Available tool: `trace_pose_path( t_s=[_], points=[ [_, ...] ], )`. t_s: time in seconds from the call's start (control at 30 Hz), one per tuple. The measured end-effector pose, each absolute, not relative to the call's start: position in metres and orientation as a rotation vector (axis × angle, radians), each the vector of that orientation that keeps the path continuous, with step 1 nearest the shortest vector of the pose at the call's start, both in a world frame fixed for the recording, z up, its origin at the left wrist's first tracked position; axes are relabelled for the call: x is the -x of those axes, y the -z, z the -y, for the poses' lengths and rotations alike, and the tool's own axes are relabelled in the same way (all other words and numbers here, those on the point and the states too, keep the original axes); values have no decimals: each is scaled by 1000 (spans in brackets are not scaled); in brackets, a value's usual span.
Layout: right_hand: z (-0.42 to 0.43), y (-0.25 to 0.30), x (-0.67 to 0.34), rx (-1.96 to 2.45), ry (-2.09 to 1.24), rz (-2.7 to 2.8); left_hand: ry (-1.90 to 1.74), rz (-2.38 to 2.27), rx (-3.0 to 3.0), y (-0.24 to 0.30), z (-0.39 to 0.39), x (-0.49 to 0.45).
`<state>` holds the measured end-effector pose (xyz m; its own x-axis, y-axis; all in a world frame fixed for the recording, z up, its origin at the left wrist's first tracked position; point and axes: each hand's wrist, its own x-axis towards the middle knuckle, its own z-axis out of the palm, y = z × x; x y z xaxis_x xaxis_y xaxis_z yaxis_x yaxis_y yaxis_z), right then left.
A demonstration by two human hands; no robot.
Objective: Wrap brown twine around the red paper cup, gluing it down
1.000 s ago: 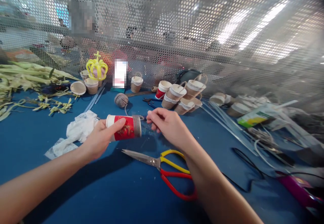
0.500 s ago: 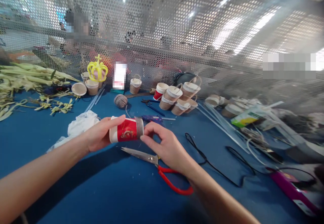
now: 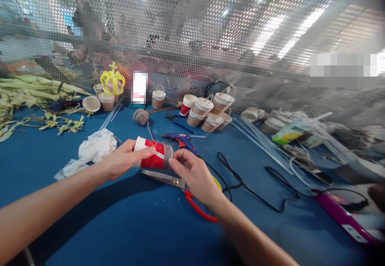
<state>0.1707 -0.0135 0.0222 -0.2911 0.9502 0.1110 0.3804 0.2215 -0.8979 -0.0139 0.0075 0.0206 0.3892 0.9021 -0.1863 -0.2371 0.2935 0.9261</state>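
Observation:
My left hand [image 3: 120, 162] is wrapped round a red and white paper cup [image 3: 153, 158] held on its side above the blue table [image 3: 126, 222]. Brown twine is wound round the cup's right end. My right hand [image 3: 195, 175] pinches at that wound end with thumb and fingertips. Scissors [image 3: 180, 187] with red and yellow handles lie on the table just under both hands, partly hidden by my right hand. A blue glue gun [image 3: 180, 139] lies right behind the cup, its black cord [image 3: 255, 191] trailing to the right.
A ball of twine [image 3: 140, 116] and a cluster of twine-wrapped cups [image 3: 207, 113] sit further back. White crumpled plastic [image 3: 94, 147] lies at the left, green leaves [image 3: 33, 95] at the far left. Clear sticks and clutter fill the right. A perforated metal screen [image 3: 210, 37] closes off the back.
My right hand came back from pulling to the right and now pinches the cup's wound end. The cup has tilted and shifted slightly right. The glue gun has come into view behind it.

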Motion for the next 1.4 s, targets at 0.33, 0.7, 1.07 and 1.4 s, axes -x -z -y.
trace_pose_path(
  t_s=[0.33, 0.7, 1.07, 1.4],
  points=[
    [14, -12, -169, 1255, -852, 1954, -778, -814, -815, -17, -13, 14],
    [13, -5, -176, 1019, -439, 2140, -898, -895, -1133, 4, 8, 11],
    [23, -9, -164, 999, -501, 2293, -896, -946, -1275, 6, 11, 10],
    [12, -22, -174, 1120, -563, 2072, -961, -1016, -1161, 7, 7, 11]
  ],
)
